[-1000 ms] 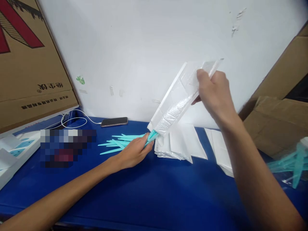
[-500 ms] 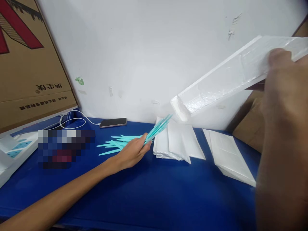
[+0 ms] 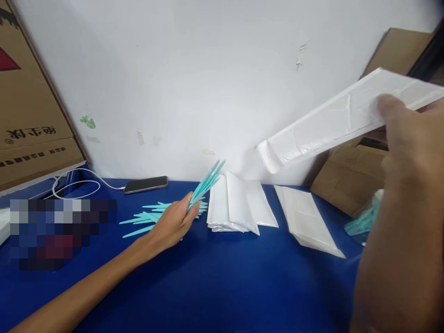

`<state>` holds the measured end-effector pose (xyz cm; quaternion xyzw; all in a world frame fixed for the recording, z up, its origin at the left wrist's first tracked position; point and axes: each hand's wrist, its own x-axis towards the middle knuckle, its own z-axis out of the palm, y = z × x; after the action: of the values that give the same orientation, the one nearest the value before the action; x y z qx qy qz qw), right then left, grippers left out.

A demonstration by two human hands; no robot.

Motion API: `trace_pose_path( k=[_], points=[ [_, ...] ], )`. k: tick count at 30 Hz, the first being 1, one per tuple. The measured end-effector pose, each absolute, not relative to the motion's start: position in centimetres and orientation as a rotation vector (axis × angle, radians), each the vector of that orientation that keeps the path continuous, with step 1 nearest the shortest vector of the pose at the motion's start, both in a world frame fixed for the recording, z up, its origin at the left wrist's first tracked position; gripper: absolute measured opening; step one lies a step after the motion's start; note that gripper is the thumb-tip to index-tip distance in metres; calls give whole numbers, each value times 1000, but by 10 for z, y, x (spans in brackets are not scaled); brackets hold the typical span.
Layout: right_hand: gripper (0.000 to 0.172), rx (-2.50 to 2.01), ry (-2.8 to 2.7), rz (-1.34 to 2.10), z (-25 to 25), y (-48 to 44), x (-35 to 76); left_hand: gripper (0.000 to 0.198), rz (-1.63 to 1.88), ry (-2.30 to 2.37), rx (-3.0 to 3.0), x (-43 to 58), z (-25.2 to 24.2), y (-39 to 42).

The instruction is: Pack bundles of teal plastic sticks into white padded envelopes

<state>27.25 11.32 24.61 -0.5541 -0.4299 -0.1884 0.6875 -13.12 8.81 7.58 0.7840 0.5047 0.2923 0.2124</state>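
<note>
My left hand [image 3: 176, 219] is closed round a bundle of thin turquoise sticks [image 3: 208, 182], whose tips point up and to the right. More turquoise sticks [image 3: 140, 217] lie loose on the blue table behind and beside that hand. Raised at the right, my right hand [image 3: 409, 120] grips a long white packet [image 3: 322, 122] with a shiny clear front; its far end slants down to the left. Below the packet, a stack of white packets [image 3: 239, 203] lies near the wall, and a second pile [image 3: 308, 217] is to its right.
A phone [image 3: 145, 184] with a white cable lies at the back left of the blue table [image 3: 215, 286]. A cardboard box [image 3: 31, 101] stands at the left. Brown cardboard [image 3: 343, 178] and bagged turquoise items [image 3: 364, 219] are at the right.
The view has swung to the right, bringing the bagged turquoise items into sight. The white packet is still in my right hand, now less tilted, and my left hand still holds the sticks.
</note>
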Motion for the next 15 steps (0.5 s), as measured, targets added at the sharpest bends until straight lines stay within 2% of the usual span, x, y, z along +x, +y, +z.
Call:
trace_pose_path(
  k=[3, 7, 9, 12, 15],
  points=[
    [26, -1098, -856, -446, 239, 103, 285, 31, 850, 1456, 2208, -134, 78, 91],
    [38, -1365, -799, -358, 225, 101, 311, 34, 860, 1508, 2307, -137, 82, 94],
    [36, -1567, -916, -253, 215, 105, 324, 30, 820, 1538, 2381, -140, 83, 96],
    [25, -1797, -1172, -113, 187, 122, 337, 23, 706, 1572, 2529, -146, 82, 101],
    [27, -1912, -1340, -58, 144, 146, 344, 19, 541, 1578, 2685, -154, 83, 108]
  ],
)
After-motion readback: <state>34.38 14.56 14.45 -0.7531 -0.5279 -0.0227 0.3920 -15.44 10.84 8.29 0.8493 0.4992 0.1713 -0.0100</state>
